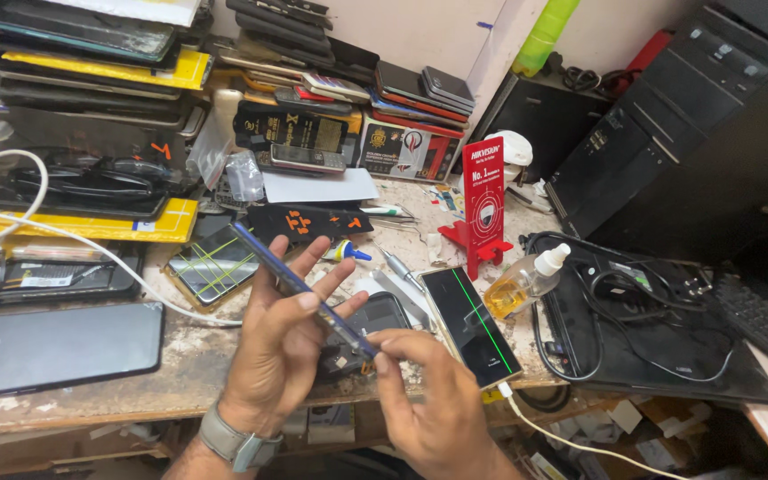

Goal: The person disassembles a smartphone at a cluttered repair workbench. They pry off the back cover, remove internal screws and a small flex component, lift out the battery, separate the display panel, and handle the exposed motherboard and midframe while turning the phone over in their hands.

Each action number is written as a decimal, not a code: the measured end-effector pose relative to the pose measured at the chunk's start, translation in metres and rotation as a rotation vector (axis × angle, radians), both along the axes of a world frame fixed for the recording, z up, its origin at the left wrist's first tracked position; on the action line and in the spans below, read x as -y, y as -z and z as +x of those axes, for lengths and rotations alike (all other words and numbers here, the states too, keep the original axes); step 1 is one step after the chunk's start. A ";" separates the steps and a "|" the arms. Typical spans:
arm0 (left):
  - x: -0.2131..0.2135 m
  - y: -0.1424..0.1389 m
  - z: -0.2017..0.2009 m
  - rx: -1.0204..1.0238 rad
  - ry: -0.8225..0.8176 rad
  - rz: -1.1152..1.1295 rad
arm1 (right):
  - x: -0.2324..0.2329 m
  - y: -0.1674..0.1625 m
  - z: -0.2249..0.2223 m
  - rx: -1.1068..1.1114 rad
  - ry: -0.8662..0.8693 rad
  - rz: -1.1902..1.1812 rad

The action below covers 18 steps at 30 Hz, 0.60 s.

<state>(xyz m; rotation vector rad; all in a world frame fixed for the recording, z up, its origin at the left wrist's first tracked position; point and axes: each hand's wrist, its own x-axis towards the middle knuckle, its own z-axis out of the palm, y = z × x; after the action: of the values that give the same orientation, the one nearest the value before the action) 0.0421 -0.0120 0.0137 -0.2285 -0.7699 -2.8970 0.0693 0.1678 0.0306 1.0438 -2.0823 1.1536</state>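
A long blue screwdriver (300,286) was held slantwise above the workbench (197,351), its upper end pointing up and to the left. The left hand (282,342) was raised palm-up with fingers spread, and the shaft was pinned between its thumb and forefinger. The right hand (433,400) was closed in a pinch on the lower tip of the tool, forefinger and thumb pressed together there.

Directly beneath the tip, a small dark phone (362,324) was seen lying on the bench, partly hidden by both hands. Just to its right, a larger phone with a green line down its black screen (471,324) was laid at an angle, a white cable (571,440) plugged into its lower end. A small bottle of yellow liquid (522,286) was tipped beside it, and a red card stand (484,209) was standing behind. Off to the left, a big dark phone (55,347) was resting flat, well apart from the hands. Stacks of phones and boxes (91,80) were piled along the back.
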 end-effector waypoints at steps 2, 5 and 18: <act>0.004 -0.001 0.000 -0.078 0.071 0.104 | 0.000 0.001 0.003 -0.026 -0.011 -0.037; 0.009 -0.003 0.000 -0.183 0.188 0.272 | 0.000 0.004 0.007 -0.020 -0.038 -0.073; 0.024 -0.001 0.003 -0.335 0.553 0.578 | -0.008 0.015 0.016 0.018 0.008 -0.048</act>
<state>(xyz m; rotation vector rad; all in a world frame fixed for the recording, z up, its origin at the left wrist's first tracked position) 0.0446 -0.0358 0.0144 -0.9433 0.2364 -3.2680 0.0855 0.1758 0.0160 1.0055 -2.0605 1.2070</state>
